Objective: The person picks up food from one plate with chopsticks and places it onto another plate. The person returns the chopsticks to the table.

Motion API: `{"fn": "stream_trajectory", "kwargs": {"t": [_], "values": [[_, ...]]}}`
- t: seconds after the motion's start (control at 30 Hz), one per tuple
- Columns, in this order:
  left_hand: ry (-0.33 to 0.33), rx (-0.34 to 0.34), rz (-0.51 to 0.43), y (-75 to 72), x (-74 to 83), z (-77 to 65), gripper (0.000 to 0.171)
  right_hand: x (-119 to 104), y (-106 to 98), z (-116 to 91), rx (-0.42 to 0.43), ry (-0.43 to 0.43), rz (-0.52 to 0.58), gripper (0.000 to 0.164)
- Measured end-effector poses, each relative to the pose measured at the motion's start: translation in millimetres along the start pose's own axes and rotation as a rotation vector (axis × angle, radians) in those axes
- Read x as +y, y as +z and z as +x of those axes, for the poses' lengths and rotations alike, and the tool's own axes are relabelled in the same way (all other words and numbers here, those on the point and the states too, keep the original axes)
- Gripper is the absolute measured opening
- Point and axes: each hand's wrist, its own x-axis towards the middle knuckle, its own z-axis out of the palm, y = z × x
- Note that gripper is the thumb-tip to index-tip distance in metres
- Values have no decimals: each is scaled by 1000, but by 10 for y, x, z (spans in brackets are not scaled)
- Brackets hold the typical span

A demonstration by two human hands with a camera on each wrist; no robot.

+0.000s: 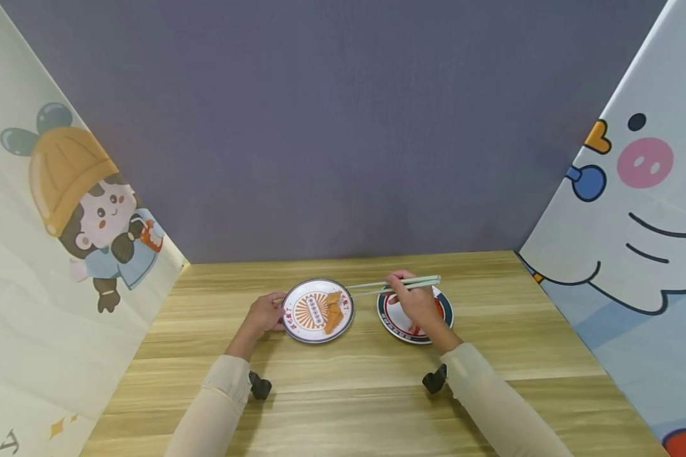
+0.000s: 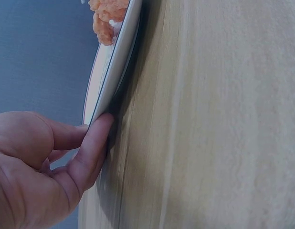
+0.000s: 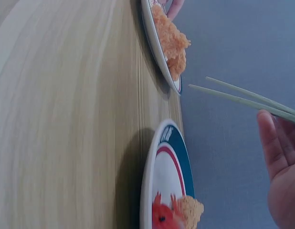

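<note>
My left hand [image 1: 265,313] pinches the left edge of a white plate [image 1: 298,329] with an orange sunburst print. In the left wrist view, the thumb lies on the rim and a finger beneath it. Orange-brown fried pieces [image 1: 334,312] lie on that plate's right side. My right hand [image 1: 418,306] holds a pair of pale green chopsticks [image 1: 429,280], their tips apart and pointing left toward the fried food, with nothing between them. Below this hand, partly hidden, is a plate [image 1: 448,311] with a dark green rim. The right wrist view shows a red shellfish-like item [image 3: 163,218] and a tan crumbly piece [image 3: 191,211] on it.
Both plates are on a wood-grain table [image 1: 343,400]. A grey-purple panel [image 1: 343,139] stands behind it. White cartoon-printed sheets flank it on the left [image 1: 11,266] and right [image 1: 583,254]. Black wrist devices [image 1: 260,385] sit at both cuffs.
</note>
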Motion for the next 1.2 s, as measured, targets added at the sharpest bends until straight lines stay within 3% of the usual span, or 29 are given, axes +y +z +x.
{"fn": "stream_trajectory", "kwargs": {"t": [0.27, 0.4, 0.67, 0.8, 1.0, 1.2], "values": [[-4, -1, 7, 0, -6, 14, 48, 61, -205, -17, 23, 72, -3, 28], [-8, -1, 1, 8, -4, 18, 49, 80, -310, -17, 54, 52, 33, 28], [-6, 3, -16, -4, 9, -4, 49, 101, -502, -23, 151, 43, 168, 33], [2, -3, -14, -4, 8, -6, 49, 118, -564, -29, 193, 58, 186, 26], [5, 0, -5, -2, 21, -9, 48, 158, -631, -31, 254, 89, 350, 18], [3, 0, -8, 1, 18, -8, 48, 205, -698, -53, 325, 126, 371, 19]]}}
